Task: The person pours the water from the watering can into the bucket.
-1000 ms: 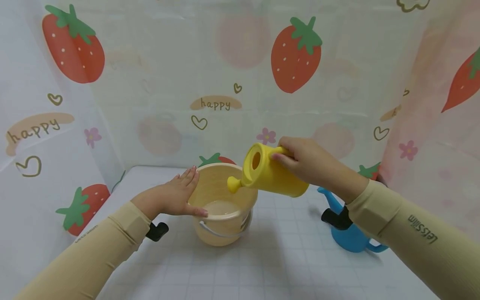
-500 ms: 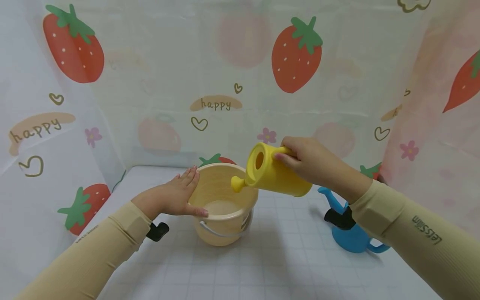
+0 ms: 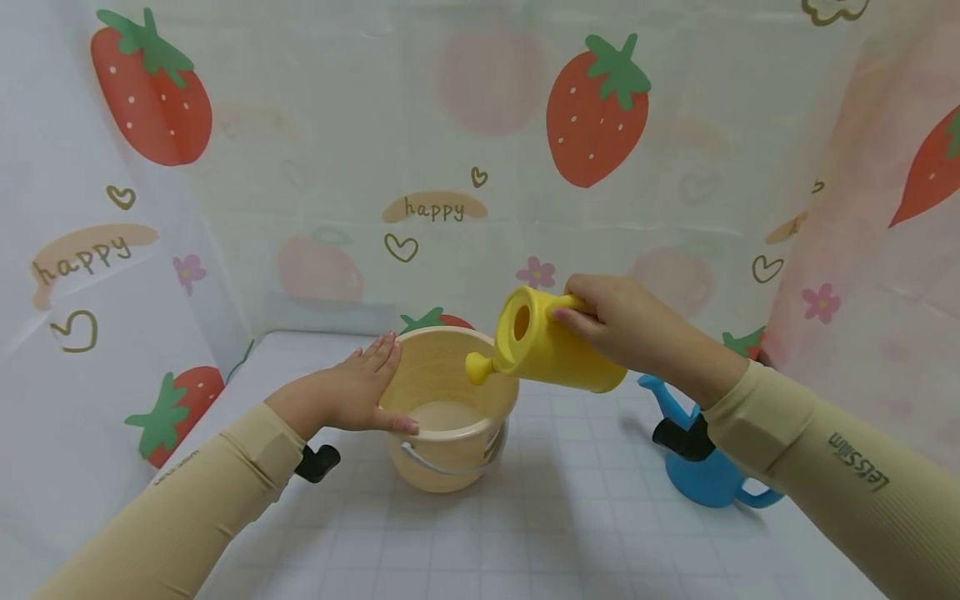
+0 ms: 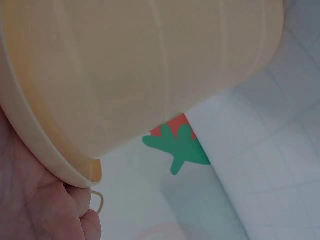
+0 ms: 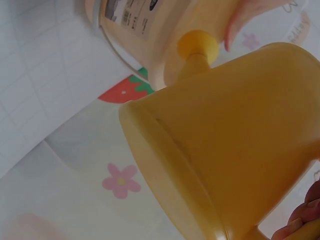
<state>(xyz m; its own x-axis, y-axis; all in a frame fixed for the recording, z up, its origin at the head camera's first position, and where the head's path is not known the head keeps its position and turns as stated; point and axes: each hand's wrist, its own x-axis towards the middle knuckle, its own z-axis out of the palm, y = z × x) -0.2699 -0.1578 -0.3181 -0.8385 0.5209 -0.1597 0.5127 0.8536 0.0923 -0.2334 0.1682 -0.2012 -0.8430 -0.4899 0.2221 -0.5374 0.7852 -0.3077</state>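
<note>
While my right hand (image 3: 626, 321) grips the tilted yellow can (image 3: 551, 350) | left hand (image 3: 352, 392) flat on bucket (image 3: 450, 417) | pouring step; next: tip spout lower.

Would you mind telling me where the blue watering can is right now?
In the head view, the blue watering can stands on the table at the right, partly hidden behind the right forearm, right of the bucket.

Bucket (image 3: 448, 408) left of one watering can (image 3: 705, 467) — another can (image 3: 551, 346) above its rim.
</note>
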